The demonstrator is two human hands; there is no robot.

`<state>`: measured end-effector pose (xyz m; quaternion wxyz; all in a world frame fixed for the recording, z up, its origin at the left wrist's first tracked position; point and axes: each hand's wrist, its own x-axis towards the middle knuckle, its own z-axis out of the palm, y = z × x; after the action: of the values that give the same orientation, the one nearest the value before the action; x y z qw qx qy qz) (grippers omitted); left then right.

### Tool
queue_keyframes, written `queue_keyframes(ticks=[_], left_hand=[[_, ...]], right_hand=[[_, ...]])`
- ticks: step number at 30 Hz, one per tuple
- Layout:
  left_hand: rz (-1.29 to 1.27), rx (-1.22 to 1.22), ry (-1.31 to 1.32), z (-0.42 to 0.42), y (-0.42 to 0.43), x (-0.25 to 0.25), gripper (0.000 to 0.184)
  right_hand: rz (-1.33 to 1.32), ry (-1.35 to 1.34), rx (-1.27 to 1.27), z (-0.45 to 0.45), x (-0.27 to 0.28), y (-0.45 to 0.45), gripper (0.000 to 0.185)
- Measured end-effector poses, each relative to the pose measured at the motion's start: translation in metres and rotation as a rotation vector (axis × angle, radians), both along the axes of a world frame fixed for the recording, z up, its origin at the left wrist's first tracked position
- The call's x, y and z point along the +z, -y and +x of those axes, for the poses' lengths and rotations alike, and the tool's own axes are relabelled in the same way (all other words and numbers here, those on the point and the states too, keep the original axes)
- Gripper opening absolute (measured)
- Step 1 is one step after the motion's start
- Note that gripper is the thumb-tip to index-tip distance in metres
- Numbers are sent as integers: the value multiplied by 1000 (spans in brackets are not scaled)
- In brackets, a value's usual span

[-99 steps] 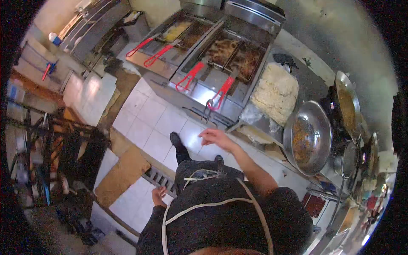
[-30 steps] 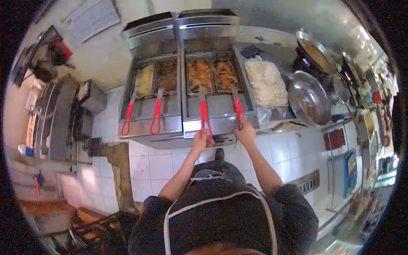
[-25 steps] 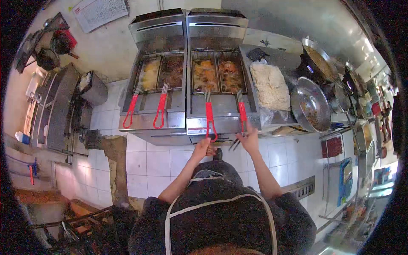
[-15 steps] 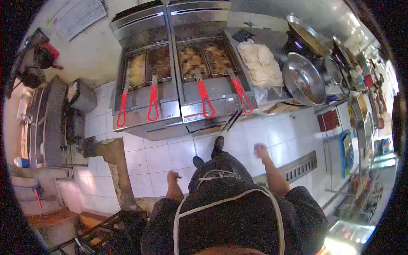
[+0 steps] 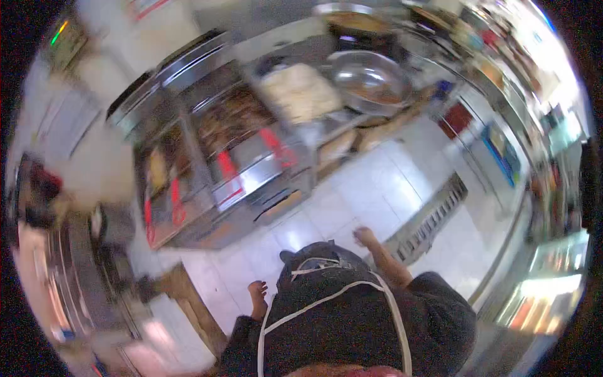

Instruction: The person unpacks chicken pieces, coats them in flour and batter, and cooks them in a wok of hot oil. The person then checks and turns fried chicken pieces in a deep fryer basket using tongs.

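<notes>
My left hand [image 5: 257, 289] hangs low beside my apron [image 5: 326, 314], over the white floor tiles. Its fingers are slightly apart, and nothing shows in them. On the other side, my right hand [image 5: 363, 237] is held over the floor near a drain grate, fingers curled in, with no object visible. Neither hand touches anything. In front of me stands a steel deep fryer [image 5: 248, 182], beyond reach of both hands as they hang. Frying baskets with red handles [image 5: 230, 169] rest in it; motion blurs their contents.
Right of the fryer, a pale, blurred slab of food [image 5: 301, 93] lies on the counter beside a large metal bowl [image 5: 402, 85]. A wide pan [image 5: 348, 11] sits behind. The drain grate [image 5: 433, 217] runs along the floor at right. A dark red crate [image 5: 456, 119] stands below the counter.
My view has swung to the right, so the fryer now sits further left and tilted, and the bowl has shifted left. Both hands stay free at my sides; the left fingers look looser.
</notes>
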<state>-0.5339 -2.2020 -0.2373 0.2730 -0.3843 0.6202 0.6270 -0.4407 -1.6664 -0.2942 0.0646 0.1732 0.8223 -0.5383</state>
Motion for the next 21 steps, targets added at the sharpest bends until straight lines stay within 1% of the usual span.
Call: queue_keyframes(ticks=[1,2,3,5,6,7,8,9,10,11,12,13,14,15,16,17,18,19,20,21], left_hand=[[-26,-62,34,-21,-20,-4,25],[207,-173,52,-46,-36,4,29],[205,-251,47,-59,-69,22,29],[62,-468,-64,-60,-151,68,27],[119,-470,13,-71,-181,68,29],[117,-509,7,-74,-210,67,29],[210,-399,-56,-75,-245,67,30],[301,-285,-111,-73,-267,55,32],[315,-290,-45,-76,-293,45,31],[315,-332,-36,-67,-318,45,31],[247,-479,-30,-57,-342,44,28],[181,-625,-30,-47,-367,44,24],[181,-816,44,-40,-387,48,24],[182,-859,46,-37,-405,49,24],[174,-932,124,-35,-419,48,25],[159,-1004,206,-30,-429,48,27],[224,-1051,114,-27,-430,59,28],[296,-1094,24,-26,-428,68,30],[368,-1053,64,-37,-421,49,31],[447,-1008,105,-50,-426,42,33]], right_hand=[[-425,204,-412,-28,75,18,39],[-371,190,-411,-41,121,19,42],[-370,142,-414,-38,141,14,44],[-321,98,-417,-23,175,-10,45],[-330,77,-445,-5,169,-26,44],[-339,58,-468,12,161,-39,43],[-337,52,-505,34,157,-57,43],[-245,168,-555,62,149,-72,44],[-161,289,-604,98,142,-83,46],[-99,278,-663,142,103,-99,46],[-36,272,-723,192,47,-115,47],[207,372,-600,243,36,-125,34],[454,470,-481,294,26,-135,23],[133,570,-836,331,50,-137,20],[-215,644,-1176,364,64,-139,17],[-250,587,-1322,408,58,-139,17],[-278,530,-1468,443,50,-135,17],[-254,520,-1586,464,71,-127,17],[-222,510,-1704,489,89,-119,16],[-236,526,-1742,514,84,-114,18]])
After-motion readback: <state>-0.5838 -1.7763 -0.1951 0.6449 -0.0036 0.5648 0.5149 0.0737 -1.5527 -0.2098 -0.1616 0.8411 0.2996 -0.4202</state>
